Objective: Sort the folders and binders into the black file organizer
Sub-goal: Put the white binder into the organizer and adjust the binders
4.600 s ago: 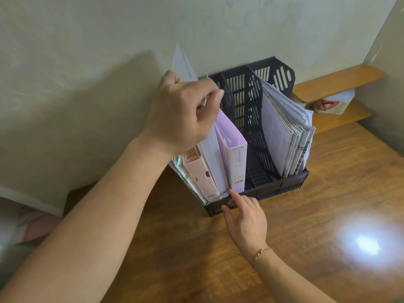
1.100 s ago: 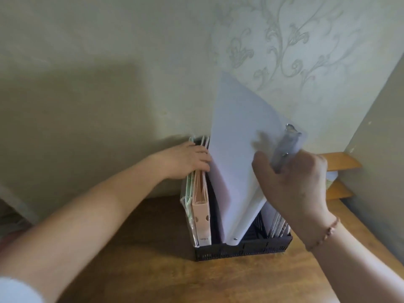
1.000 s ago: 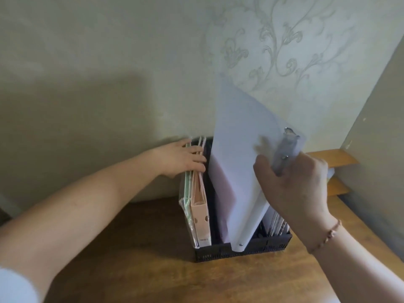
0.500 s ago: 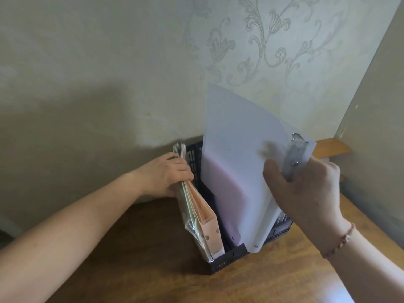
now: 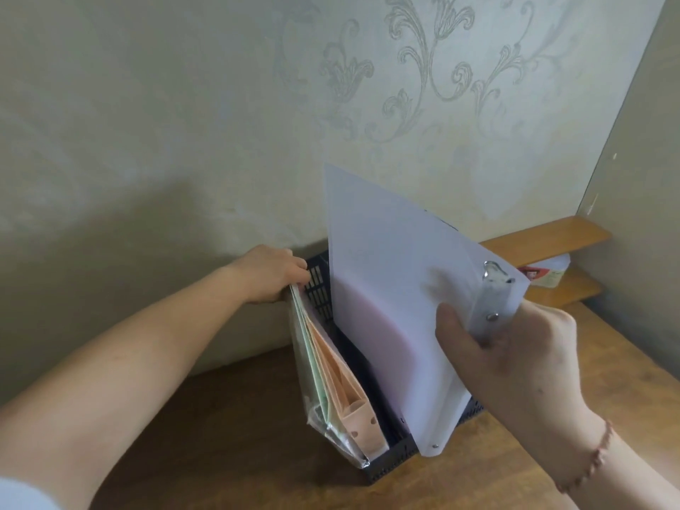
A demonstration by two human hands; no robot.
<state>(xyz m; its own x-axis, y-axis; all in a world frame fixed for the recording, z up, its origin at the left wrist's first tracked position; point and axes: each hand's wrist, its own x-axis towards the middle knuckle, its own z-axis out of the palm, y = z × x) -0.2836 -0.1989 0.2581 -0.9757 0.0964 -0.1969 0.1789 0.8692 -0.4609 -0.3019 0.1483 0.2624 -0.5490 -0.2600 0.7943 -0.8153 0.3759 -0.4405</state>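
A black mesh file organizer (image 5: 384, 463) stands on the wooden table against the wall. My right hand (image 5: 515, 347) grips a translucent white ring binder (image 5: 386, 288) by its spine, lifted and tilted above the organizer's middle slots; a lilac folder shows faintly through it. My left hand (image 5: 272, 276) holds the top edges of a peach binder (image 5: 353, 403) and clear plastic sleeves with greenish papers (image 5: 312, 369) in the leftmost slot, leaning them to the left. The organizer's right slots are hidden behind the white binder.
Two wooden corner shelves (image 5: 544, 241) sit at the right, with a white box (image 5: 544, 274) between them. The wallpapered wall lies directly behind the organizer. The wooden table (image 5: 239, 454) spreads in front and to both sides.
The white binder has swung a little lower and further right over the organizer. My left hand has tipped the peach binder and sleeves further left, widening the gap beside them.
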